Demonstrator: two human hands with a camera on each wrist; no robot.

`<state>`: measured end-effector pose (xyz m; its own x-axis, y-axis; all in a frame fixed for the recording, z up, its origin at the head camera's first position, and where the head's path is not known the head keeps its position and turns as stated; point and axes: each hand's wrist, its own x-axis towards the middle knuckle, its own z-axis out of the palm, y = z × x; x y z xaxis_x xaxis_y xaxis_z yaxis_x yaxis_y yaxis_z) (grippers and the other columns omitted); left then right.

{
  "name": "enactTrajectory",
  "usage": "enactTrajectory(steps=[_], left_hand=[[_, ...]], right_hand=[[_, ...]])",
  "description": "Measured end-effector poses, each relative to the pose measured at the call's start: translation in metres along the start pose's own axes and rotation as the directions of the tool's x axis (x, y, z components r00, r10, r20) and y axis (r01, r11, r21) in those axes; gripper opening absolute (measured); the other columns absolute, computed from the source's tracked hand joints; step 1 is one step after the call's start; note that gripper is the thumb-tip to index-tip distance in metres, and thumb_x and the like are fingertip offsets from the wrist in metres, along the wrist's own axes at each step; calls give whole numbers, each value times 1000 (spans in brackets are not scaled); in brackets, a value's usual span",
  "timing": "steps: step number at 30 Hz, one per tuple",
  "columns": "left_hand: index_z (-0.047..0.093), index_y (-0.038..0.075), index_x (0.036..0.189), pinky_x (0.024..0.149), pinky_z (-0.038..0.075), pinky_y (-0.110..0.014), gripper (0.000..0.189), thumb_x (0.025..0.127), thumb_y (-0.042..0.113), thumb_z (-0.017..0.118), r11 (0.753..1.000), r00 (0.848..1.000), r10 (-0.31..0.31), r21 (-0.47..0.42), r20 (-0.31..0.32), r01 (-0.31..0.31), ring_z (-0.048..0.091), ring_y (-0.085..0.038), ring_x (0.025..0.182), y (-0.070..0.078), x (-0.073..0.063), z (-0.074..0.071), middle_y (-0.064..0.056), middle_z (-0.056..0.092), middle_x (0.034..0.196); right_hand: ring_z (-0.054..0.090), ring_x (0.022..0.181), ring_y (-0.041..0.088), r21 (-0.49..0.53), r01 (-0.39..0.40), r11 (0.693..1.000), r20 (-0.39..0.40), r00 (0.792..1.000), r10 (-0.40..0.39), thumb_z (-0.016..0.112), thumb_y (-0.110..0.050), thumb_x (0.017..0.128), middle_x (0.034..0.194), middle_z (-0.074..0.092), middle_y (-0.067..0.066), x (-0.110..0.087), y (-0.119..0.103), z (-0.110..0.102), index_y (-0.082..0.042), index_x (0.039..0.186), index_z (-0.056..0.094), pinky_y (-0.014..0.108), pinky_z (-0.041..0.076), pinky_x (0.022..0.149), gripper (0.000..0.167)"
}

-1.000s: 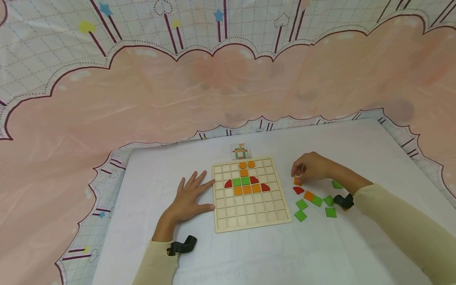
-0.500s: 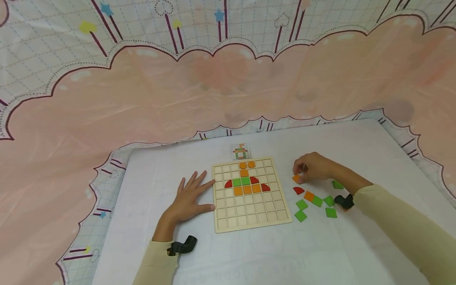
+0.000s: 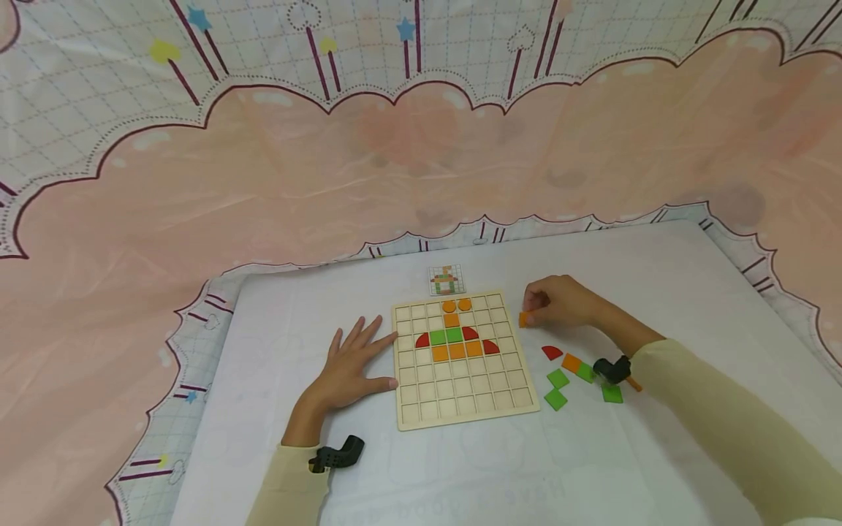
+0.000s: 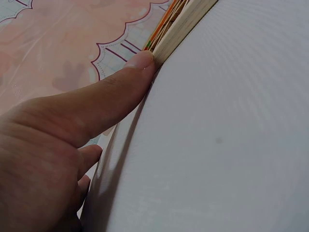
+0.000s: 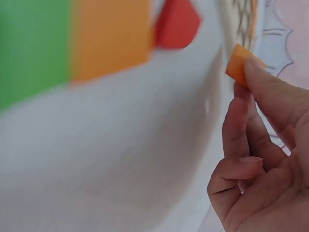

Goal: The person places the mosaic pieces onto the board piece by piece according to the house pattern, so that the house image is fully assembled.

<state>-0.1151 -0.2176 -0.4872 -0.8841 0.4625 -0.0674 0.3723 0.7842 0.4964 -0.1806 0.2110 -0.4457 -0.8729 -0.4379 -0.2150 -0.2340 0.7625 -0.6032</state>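
A wooden grid board (image 3: 460,398) lies on the white table, with orange, green and red tiles set in its upper rows. My left hand (image 3: 351,365) rests flat and open on the table, its fingertips (image 4: 143,62) against the board's left edge (image 4: 181,30). My right hand (image 3: 555,303) hovers just right of the board's upper right corner and pinches a small orange tile (image 3: 522,319) (image 5: 239,64) between thumb and fingers.
Loose tiles lie right of the board: a red quarter-round (image 3: 551,352), an orange square (image 3: 571,362) and several green squares (image 3: 555,399). A small pattern card (image 3: 446,279) sits behind the board. A pink and grid-patterned cloth (image 3: 421,146) rises behind the table.
My right hand has picked the orange tile up from the table and carried it left and up toward the board's upper right corner. The left hand has not moved.
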Motion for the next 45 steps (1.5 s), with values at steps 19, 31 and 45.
enactTrajectory(steps=[19,31,45], left_hand=[[44,30,156,124,-8,-64,86,82,56,78,1000,1000,-4,-3,19,4,3,-34,161,-3,1,0,-3,17,173],[44,29,156,124,-8,-66,85,83,56,78,1000,1000,3,-11,30,-3,3,-35,161,-2,1,-3,-4,17,173],[44,28,156,124,-8,-66,85,83,57,78,1000,1000,15,-14,27,-14,4,-36,160,-1,0,-5,-4,17,173]], right_hand=[[60,80,15,184,64,981,71,994,-78,80,-23,90,81,68,-3,50,-75,46,-16,94,74,27,50,77,10],[63,73,9,212,153,965,83,981,-174,82,-20,87,76,71,-7,59,-112,73,-17,85,75,25,51,73,7],[62,69,7,205,136,969,64,986,-152,84,-17,85,71,71,-8,64,-129,91,-18,79,77,22,50,65,9]])
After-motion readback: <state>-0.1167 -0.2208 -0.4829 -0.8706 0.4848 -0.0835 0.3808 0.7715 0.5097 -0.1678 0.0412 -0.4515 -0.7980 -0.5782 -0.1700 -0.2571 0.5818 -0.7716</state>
